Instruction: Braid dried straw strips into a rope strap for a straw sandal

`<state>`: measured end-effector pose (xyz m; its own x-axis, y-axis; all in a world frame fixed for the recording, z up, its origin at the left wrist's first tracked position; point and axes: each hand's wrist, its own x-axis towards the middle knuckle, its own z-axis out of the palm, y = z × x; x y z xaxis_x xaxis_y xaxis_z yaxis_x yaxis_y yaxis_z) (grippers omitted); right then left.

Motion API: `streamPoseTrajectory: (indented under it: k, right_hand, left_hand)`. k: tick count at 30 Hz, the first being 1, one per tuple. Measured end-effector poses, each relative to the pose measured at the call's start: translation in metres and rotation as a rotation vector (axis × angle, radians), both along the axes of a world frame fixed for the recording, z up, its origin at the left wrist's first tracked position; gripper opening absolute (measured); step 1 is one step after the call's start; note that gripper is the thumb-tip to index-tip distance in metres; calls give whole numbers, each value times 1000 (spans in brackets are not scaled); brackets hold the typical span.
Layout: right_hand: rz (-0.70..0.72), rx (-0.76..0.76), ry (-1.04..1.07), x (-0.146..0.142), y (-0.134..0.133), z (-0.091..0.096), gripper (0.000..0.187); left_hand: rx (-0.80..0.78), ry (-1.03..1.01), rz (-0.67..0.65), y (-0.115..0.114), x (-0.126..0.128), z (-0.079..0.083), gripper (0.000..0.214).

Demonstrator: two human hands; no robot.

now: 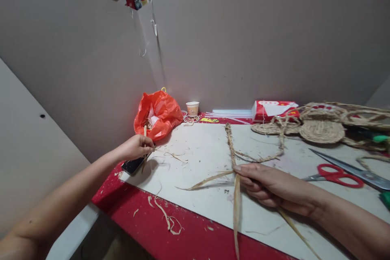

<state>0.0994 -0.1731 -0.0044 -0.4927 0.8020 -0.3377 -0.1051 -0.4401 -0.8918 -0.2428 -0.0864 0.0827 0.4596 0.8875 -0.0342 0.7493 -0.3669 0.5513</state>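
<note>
Your right hand [262, 183] pinched the straw braid [230, 146] over the white board [195, 154], just where its loose strands [237, 211] splayed. Your left hand [144, 146] appeared to pinch a thin strip [145, 131] beside the red bag [164, 115]. Risks, as judged: a slack right-hand pinch could have let the braid unravel; a hard leftward pull could have split the dry-looking strip or dragged the bag over.

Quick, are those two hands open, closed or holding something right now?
Left hand: closed, apparently pinching pale strands by the orange bag.
Right hand: closed, holding the braided cord where loose strips begin.
</note>
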Motion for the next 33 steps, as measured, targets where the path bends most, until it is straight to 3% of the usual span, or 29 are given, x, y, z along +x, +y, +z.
streamPoseTrajectory:
  k: [3,9,11,14,16,20,25,29,33]
  right_hand:
    - [9,-19,4,1,3,-3,47]
    - [17,-57,32,3,8,-9,50]
    - [20,-59,34,3,8,-9,51]
    - [10,-73,25,3,8,-10,51]
    - [-3,-96,12,3,8,-11,51]
    - [-19,-126,-16,4,7,-13,53]
    - [-11,-156,-20,4,7,-14,55]
    - [-50,-189,-30,3,6,-14,56]
    - [-94,-205,-49,1,5,-12,56]
  left_hand:
    - [-15,26,-28,-5,-7,-9,20]
    - [92,-96,96,-22,-21,-27,20]
    - [37,-216,157,-25,-23,-32,21]
    - [-194,-354,210,-25,-24,-39,24]
    - [-182,-329,209,-22,-25,-45,22]
    - [95,-139,141,-24,-34,-54,17]
    - [246,-21,52,-38,-47,-59,18]
    - [240,49,-147,-48,-49,-64,24]
    - [250,141,-252,-51,-45,-67,31]
